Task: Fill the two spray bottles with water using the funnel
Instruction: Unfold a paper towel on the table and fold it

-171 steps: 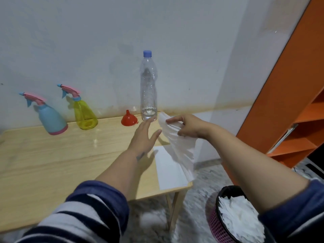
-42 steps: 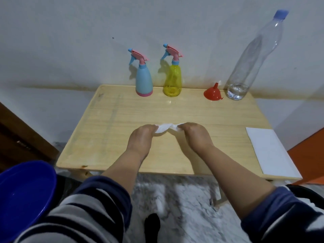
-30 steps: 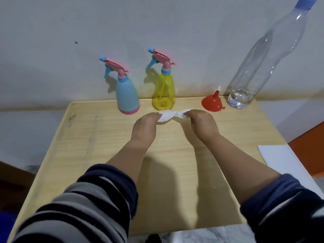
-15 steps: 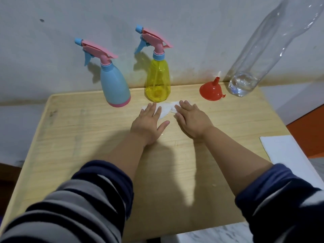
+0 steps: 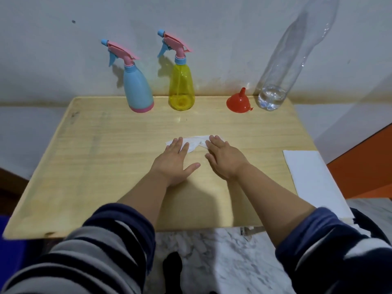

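Note:
A blue spray bottle and a yellow spray bottle, both with pink trigger heads on, stand upright at the back of the wooden table. A red funnel lies mouth down to their right, beside a tall clear water bottle holding a little water at its bottom. My left hand and my right hand lie flat with straight fingers on a crumpled white tissue in the middle of the table, well in front of the bottles.
A flat stack of white tissue sheets lies along the table's right edge. An orange shelf unit stands to the right. A dark bin rim shows at lower right, something blue at lower left. Marble floor lies below.
Both hands, which pinched the tissue between them a second ago, have laid it on the table and flattened onto it. The hands and tissue sit farther from the spray bottles than half a second ago.

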`<state>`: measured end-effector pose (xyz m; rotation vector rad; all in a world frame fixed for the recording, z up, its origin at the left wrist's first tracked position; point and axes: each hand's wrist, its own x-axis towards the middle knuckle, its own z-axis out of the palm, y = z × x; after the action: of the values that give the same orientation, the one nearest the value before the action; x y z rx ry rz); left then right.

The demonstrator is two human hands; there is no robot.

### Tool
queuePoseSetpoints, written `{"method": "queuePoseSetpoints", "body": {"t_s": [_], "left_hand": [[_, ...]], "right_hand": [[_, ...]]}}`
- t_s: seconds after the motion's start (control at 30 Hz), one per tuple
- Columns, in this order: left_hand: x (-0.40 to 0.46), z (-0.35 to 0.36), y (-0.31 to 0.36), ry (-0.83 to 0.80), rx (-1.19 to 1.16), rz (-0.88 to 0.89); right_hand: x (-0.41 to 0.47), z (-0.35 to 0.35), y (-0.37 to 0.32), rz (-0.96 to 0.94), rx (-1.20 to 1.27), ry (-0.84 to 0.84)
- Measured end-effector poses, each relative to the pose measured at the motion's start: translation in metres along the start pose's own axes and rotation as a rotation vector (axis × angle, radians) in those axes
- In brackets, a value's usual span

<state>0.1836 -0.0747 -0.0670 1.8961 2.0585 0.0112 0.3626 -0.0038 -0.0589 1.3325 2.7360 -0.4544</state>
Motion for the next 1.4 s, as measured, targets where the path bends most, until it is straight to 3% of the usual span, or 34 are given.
{"method": "queuePoseSetpoints", "body": {"t_s": [0.5,0.97,1.13,1.4], "left_hand": [[-0.106,0.046,0.064,0.062,-0.011,-0.074],[-0.141,0.052,0.089,0.214,-0.053,-0.037],[-0.123,0.034,0.094,0.24,-0.116,-0.025],[-0.017,-0.005,0.095,0.318,-0.185,0.067]], "right_hand": [[-0.119,0.027,0.001,-0.037,-0.029,-0.026],[-0.162,0.028,0.0,-0.07,-0.088,0.171],[-0.153,0.017,0.015,-0.067,-0.019,0.206],[-0.079,-0.027,0.064,0.001,0.062,0.418]]}}
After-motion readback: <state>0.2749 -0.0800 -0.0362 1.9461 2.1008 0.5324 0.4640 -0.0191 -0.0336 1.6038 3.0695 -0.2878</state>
